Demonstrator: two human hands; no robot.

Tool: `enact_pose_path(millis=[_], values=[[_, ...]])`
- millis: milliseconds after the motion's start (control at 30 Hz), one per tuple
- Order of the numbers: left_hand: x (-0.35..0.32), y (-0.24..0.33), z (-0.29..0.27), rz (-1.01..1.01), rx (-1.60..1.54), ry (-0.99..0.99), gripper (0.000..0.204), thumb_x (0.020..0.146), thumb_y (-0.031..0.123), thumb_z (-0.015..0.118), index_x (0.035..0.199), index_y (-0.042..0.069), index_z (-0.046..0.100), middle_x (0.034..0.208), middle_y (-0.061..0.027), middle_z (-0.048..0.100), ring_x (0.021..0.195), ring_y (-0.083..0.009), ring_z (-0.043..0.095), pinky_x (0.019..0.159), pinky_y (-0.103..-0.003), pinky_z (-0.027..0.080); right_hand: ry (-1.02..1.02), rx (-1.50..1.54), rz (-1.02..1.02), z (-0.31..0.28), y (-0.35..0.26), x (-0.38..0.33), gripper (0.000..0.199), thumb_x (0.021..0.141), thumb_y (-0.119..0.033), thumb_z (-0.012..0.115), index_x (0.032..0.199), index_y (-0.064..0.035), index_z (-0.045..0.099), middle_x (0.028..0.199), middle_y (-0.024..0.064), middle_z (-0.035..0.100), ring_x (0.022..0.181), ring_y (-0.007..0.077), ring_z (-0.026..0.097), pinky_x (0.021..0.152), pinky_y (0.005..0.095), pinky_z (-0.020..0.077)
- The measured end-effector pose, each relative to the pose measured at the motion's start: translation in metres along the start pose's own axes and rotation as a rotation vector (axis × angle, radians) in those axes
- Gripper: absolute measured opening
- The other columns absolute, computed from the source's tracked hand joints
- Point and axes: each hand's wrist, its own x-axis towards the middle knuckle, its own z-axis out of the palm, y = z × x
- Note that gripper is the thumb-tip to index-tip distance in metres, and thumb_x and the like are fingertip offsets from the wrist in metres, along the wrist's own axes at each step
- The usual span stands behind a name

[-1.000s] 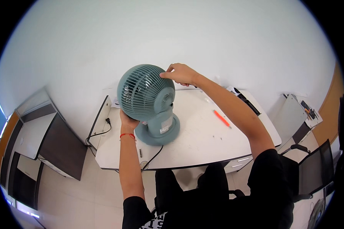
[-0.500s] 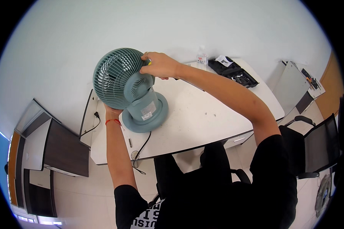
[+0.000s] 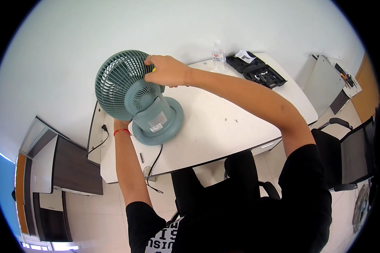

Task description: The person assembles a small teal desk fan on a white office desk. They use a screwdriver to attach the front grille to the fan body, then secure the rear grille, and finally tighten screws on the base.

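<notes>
Gripping the rim of the round teal plastic desk fan (image 3: 133,95), my right hand (image 3: 166,70) closes over the top edge of its slatted grille, with something small and yellow peeking out between the fingers. My left hand (image 3: 120,125) is tucked behind the fan at about seven o'clock from its hub; I cannot tell how it grips. The fan stands on its round base at the nine o'clock end of the white rectangular table (image 3: 223,126), its black cord (image 3: 154,162) trailing toward six o'clock. A clear plastic water bottle (image 3: 218,54) and an open black tool case (image 3: 256,71) sit toward one o'clock.
</notes>
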Motion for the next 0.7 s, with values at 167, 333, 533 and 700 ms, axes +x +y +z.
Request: enact_pose_path(millis=[167, 333, 533, 700], values=[[0.002, 0.001, -0.002, 0.009, 0.038, 0.047, 0.059, 0.103, 0.050, 0.040, 0.142, 0.008, 0.057, 0.142, -0.0120, 0.061, 0.129, -0.0324, 0.057, 0.110, -0.049, 0.046, -0.004, 0.030, -0.011, -0.001, 0.002, -0.003, 0.075, 0.077, -0.026, 0.065, 0.143, 0.0076, 0.050, 0.065, 0.0140, 0.064, 0.049, 0.0224, 0.060, 0.047, 0.0360, 0.0500], [-0.008, 0.003, 0.007, 0.051, 0.069, 0.132, 0.058, 0.104, 0.049, 0.040, 0.141, 0.008, 0.058, 0.142, -0.0121, 0.061, 0.129, -0.0326, 0.057, 0.110, -0.049, 0.046, 0.036, 0.116, -0.025, -0.003, 0.005, -0.009, 0.072, 0.080, -0.026, 0.065, 0.143, 0.0072, 0.049, 0.063, 0.0120, 0.062, 0.046, 0.0195, 0.055, 0.044, 0.0341, 0.0447], [-0.018, 0.021, 0.010, 0.139, 0.006, 0.039, 0.058, 0.104, 0.047, 0.039, 0.142, 0.007, 0.056, 0.143, -0.0128, 0.060, 0.130, -0.0334, 0.057, 0.110, -0.050, 0.046, 0.044, 0.383, 0.094, -0.036, 0.010, -0.035, 0.060, 0.083, -0.018, 0.068, 0.134, 0.0107, 0.052, 0.067, 0.0072, 0.057, 0.048, 0.0143, 0.051, 0.043, 0.0294, 0.0401], [-0.026, 0.033, 0.014, 0.171, 0.081, 0.114, 0.056, 0.105, 0.042, 0.033, 0.140, 0.006, 0.058, 0.143, -0.0139, 0.059, 0.130, -0.0341, 0.057, 0.110, -0.052, 0.045, -0.008, 0.444, 0.232, -0.046, 0.011, -0.073, 0.060, 0.083, -0.011, 0.069, 0.134, 0.0108, 0.049, 0.077, 0.0072, 0.058, 0.056, 0.0138, 0.053, 0.049, 0.0283, 0.0432]])
